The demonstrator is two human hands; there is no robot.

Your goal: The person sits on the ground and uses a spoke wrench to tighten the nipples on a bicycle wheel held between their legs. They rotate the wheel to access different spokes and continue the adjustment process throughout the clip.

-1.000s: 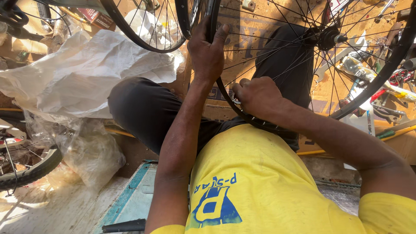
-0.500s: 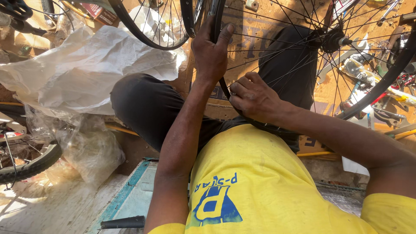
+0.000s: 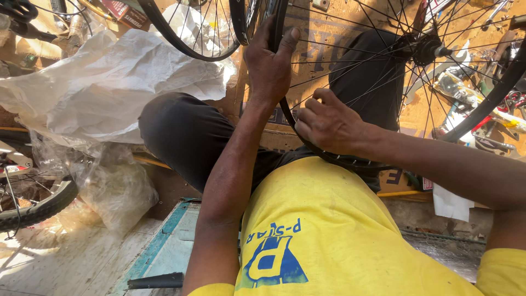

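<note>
Hands on black bicycle wheel, left hand grip clamped on rim, right hand likewise, cluttered workshop floor.

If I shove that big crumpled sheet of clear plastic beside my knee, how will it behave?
The crumpled clear plastic sheet would probably be floppy and very light: it lies in loose folds and creases. It would likely bunch up and slide rather than move as one piece. It looks thin, so it could snag on the spoked bicycle wheel above it.

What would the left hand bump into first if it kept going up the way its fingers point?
The left hand already grips the black wheel rim. Further up, it would likely meet the second wheel nearby, though depth is unclear.
</note>
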